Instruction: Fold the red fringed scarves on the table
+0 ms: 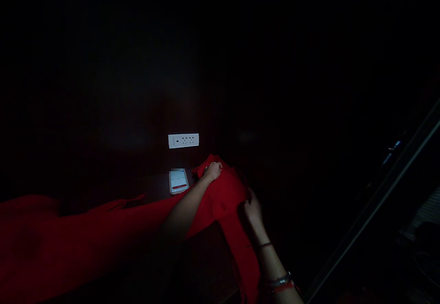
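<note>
A long red garment or cloth [233, 194] lies spread over a dark surface, its kind hard to make out in the dim light. Near its far end, my left hand [213, 170] is closed with the fingers curled against the fabric. At the right edge of the cloth my right hand [253, 208] is wrapped around the fabric, its fingertips partly hidden in shadow. A phone [178, 181] with a lit screen lies left of my left hand, close to the cloth.
A white wall socket panel [183, 140] is fixed behind the phone. More red cloth [68, 240] stretches to the left. A pale straight edge [371, 214] runs diagonally on the right. Most of the surroundings are too dark to make out.
</note>
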{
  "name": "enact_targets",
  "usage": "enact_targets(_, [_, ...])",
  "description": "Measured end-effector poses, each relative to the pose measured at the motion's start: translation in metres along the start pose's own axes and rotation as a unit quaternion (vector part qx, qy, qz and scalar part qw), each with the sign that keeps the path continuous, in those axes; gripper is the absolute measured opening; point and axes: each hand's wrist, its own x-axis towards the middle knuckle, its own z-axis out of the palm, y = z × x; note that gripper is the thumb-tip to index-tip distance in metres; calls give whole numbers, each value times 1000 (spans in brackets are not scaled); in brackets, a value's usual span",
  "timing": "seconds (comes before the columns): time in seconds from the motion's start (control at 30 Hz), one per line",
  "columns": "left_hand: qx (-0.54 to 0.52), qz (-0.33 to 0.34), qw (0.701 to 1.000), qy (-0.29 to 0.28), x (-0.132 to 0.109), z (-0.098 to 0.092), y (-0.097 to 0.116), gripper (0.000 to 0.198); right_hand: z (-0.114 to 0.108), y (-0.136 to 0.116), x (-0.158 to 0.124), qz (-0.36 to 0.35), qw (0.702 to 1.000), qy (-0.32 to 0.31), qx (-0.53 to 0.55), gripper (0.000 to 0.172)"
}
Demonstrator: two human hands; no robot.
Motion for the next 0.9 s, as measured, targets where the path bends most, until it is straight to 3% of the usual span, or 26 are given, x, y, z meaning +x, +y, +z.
enact_targets(0.1, [33, 4, 999, -3, -4, 1, -12, 18, -4, -23, -11, -98, 977, 8, -187, 55])
enact_targets(0.23, [57, 0, 998, -35, -5, -21, -17, 23, -8, -43, -8, -152, 931, -42, -328, 39])
enact_targets(0.37, [0, -8, 995, -96, -5, -34, -11, 32, -5, -37, 0, -173, 928, -125, -307, 29])
enact_targets(0.57, [-112, 27, 974, -194, -2, -29, 18, 59, -4, -21, 0, -133, 956, -59, -256, 39])
enact_targets(0.73, [-174, 156, 956, -178, 5, -21, 42, 63, -2, -18, 3, -129, 957, -59, -253, 43])
enact_targets(0.8, [-143, 150, 965, -162, 9, -14, 43, 61, -1, -20, 2, -123, 954, -57, -267, 42])
enact_targets(0.9, [-33, 85, 990, -106, 15, 1, 34, 51, 0, -23, -1, -131, 946, -50, -291, 39])
